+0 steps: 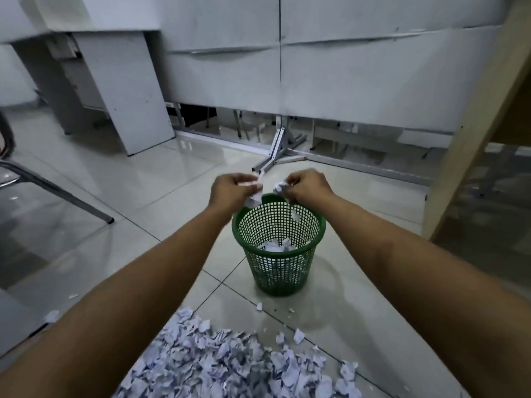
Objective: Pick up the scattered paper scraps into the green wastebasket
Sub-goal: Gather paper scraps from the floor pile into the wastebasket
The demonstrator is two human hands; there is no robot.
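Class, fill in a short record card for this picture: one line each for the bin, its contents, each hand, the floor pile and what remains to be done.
bin: green wastebasket, upright on the tiled floor
contents: some paper scraps at the bottom, far from full
left hand: left hand above the rim, holding crumpled paper
right hand: right hand above the rim, holding crumpled paper
falling piece: one scrap below the right hand
floor pile: large pile of scraps on the near side of the bin
remaining: most of the pile
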